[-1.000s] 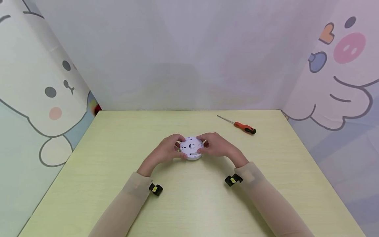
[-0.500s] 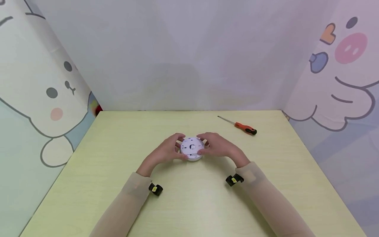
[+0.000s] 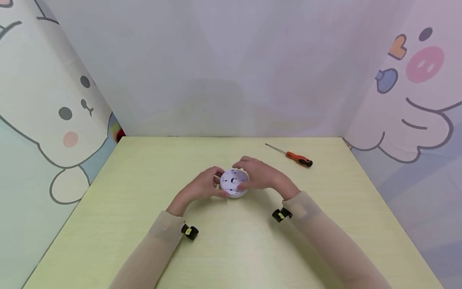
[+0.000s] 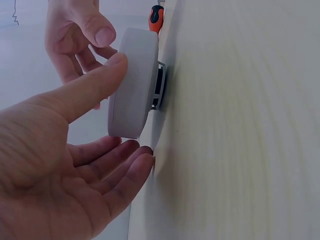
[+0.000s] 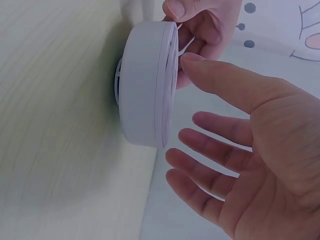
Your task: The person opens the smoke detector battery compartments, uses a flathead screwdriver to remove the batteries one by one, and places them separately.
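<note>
A round white smoke detector (image 3: 228,186) sits on the table with its slotted base side up. In the left wrist view the detector (image 4: 134,82) shows a smooth side wall and a small black-vented part against the table. My left hand (image 3: 203,186) holds it at the left, thumb on the near rim and fingers curled round the side. Over its right part hovers my right hand (image 3: 262,175), fingers loosely spread. The right wrist view shows the right hand's (image 5: 270,130) fingers apart from the detector, its thumb tip close to the upper face; whether the thumb touches cannot be told.
A screwdriver (image 3: 294,157) with an orange and black handle lies at the back right of the light wooden table (image 3: 231,249). A pale wall (image 3: 231,68) rises behind the table's back edge, with cartoon-printed sheets on both sides.
My right hand has let go of the detector's right side and moved up and slightly left over it. My left hand and the detector stay nearly in place.
</note>
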